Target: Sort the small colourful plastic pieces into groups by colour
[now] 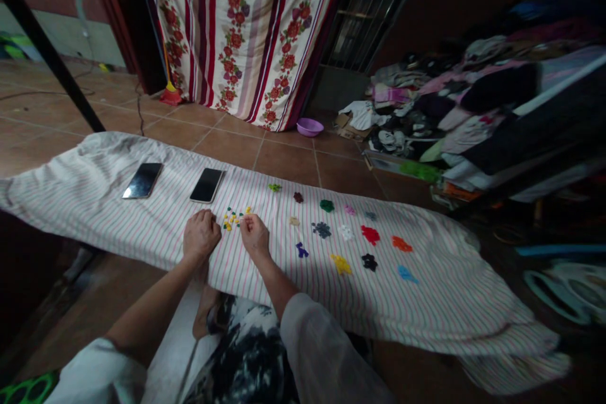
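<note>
Small yellow and green pieces [231,221] lie loosely spread on the striped cloth [284,278], between my two hands. My right hand [255,237] is at their right edge, thumb and fingertips pinched together; anything between them is too small to make out. On the left side of the pieces, my left hand [202,233] rests on the cloth with its fingers curled under, so what they may hold is hidden. Small piles sorted by colour sit to the right, among them a beige pile [294,221], a dark blue pile [302,250] and a yellow pile [341,264].
Two phones, a left one [142,180] and a right one [207,185], lie beyond my left hand. Further right are red [370,235], orange [401,243] and light blue [407,274] piles. A purple bowl [310,127] stands on the floor behind, near heaped clothes [454,101].
</note>
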`<action>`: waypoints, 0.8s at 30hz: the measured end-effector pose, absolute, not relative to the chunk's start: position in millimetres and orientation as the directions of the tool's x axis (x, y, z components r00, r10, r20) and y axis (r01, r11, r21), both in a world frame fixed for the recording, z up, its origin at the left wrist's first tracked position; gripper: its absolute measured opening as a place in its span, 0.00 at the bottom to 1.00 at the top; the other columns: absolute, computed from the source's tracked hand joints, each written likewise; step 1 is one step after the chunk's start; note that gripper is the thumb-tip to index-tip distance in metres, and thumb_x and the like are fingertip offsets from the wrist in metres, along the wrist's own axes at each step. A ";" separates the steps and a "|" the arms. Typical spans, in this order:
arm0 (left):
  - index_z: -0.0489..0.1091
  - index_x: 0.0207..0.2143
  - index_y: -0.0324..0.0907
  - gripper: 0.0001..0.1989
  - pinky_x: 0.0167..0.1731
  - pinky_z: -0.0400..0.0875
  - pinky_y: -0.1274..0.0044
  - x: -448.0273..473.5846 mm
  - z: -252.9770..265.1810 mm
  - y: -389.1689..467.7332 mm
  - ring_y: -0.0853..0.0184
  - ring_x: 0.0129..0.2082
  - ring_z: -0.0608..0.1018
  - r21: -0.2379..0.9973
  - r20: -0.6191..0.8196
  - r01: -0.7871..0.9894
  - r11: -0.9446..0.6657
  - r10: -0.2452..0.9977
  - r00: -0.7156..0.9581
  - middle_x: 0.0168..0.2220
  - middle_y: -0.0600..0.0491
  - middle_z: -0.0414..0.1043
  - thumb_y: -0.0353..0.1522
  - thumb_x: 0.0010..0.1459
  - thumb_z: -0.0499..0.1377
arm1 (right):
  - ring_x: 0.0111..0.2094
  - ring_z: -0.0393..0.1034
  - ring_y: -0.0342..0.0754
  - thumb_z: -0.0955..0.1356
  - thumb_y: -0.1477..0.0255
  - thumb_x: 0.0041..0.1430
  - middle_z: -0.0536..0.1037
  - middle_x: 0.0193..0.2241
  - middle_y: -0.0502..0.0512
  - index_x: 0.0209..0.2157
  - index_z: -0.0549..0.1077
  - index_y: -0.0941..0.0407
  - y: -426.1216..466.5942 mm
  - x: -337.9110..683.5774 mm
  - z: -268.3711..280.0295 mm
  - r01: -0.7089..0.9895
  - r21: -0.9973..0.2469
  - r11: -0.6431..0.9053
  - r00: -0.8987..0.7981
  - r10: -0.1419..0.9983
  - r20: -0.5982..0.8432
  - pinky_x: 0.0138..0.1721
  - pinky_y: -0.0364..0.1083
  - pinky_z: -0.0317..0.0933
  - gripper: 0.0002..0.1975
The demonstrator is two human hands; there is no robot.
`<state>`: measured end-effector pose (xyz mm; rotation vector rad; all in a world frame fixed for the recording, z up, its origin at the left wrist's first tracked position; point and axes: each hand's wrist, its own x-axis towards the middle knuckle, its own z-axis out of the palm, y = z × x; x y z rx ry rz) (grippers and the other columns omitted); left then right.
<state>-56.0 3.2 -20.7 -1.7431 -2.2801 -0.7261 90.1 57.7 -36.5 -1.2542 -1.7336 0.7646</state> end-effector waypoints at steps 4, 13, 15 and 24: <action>0.65 0.34 0.41 0.08 0.43 0.65 0.67 -55.5 -22.3 3.4 0.58 0.40 0.72 0.274 0.429 0.940 0.201 0.850 -0.307 0.37 0.45 0.71 0.29 0.53 0.49 | 0.30 0.73 0.44 0.63 0.67 0.58 0.78 0.28 0.51 0.32 0.70 0.55 60.3 89.0 -41.6 0.436 -0.835 0.335 -0.151 0.942 0.299 0.35 0.42 0.66 0.07; 0.65 0.34 0.42 0.07 0.44 0.65 0.68 -54.9 -23.5 2.7 0.58 0.42 0.72 0.272 0.443 0.942 0.197 0.843 -0.304 0.38 0.46 0.71 0.28 0.53 0.49 | 0.29 0.73 0.44 0.63 0.66 0.57 0.78 0.29 0.51 0.32 0.71 0.55 61.1 88.9 -42.1 0.433 -0.843 0.320 -0.153 0.947 0.281 0.34 0.42 0.66 0.08; 0.65 0.35 0.42 0.08 0.44 0.65 0.68 -54.9 -22.5 2.6 0.58 0.42 0.72 0.263 0.435 0.944 0.201 0.848 -0.302 0.38 0.46 0.72 0.28 0.53 0.49 | 0.29 0.73 0.44 0.63 0.66 0.57 0.78 0.29 0.51 0.31 0.71 0.54 60.3 89.1 -41.3 0.422 -0.849 0.319 -0.144 0.948 0.285 0.35 0.42 0.66 0.07; 0.65 0.35 0.42 0.08 0.43 0.65 0.68 -55.9 -22.2 3.3 0.57 0.43 0.72 0.245 0.434 0.948 0.205 0.851 -0.296 0.38 0.45 0.72 0.29 0.54 0.48 | 0.30 0.73 0.45 0.64 0.67 0.57 0.78 0.28 0.51 0.31 0.71 0.54 58.3 89.2 -38.2 0.437 -0.849 0.296 -0.114 0.955 0.275 0.36 0.42 0.66 0.06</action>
